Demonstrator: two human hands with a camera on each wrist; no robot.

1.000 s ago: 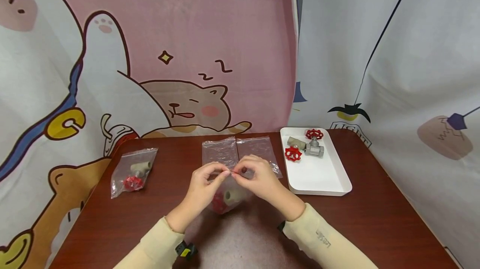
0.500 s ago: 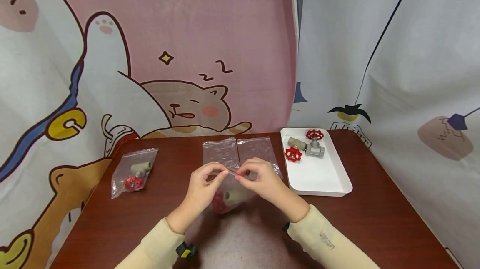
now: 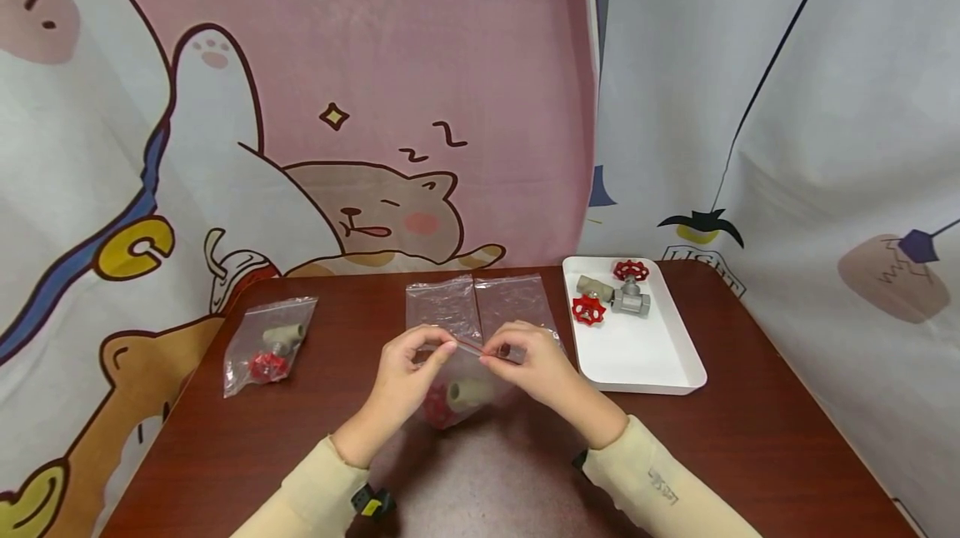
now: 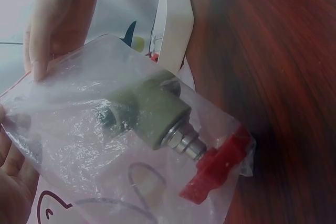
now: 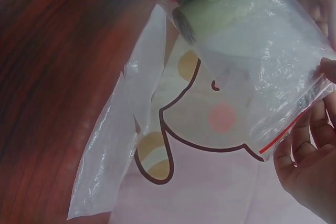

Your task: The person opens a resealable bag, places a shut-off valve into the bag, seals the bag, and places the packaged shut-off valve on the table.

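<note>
Upright between both hands hangs a clear zip bag (image 4: 68, 124) with a red line along its top. Inside it is a valve (image 4: 163, 111) with an olive plastic body, metal stem and red handwheel (image 4: 215, 166), the wheel lowest. My left hand (image 3: 408, 371) pinches the bag's top edge at the left between thumb and index finger. At the right, my right hand (image 3: 536, 367) pinches the same edge near the zip strip (image 5: 286, 132).
Another bagged valve (image 3: 273, 346) lies at the table's left. Two flat clear bags (image 3: 517, 296) lie behind the hands. On the right, a white tray (image 3: 637, 355) holds a metal valve (image 3: 630, 301) and an olive one (image 3: 595, 288), both with red handwheels. A printed curtain (image 3: 480, 105) borders the table.
My right hand has slid rightward along the bag's top edge, away from the left hand, so more of the red line shows between them. The left hand stays nearly in place.
</note>
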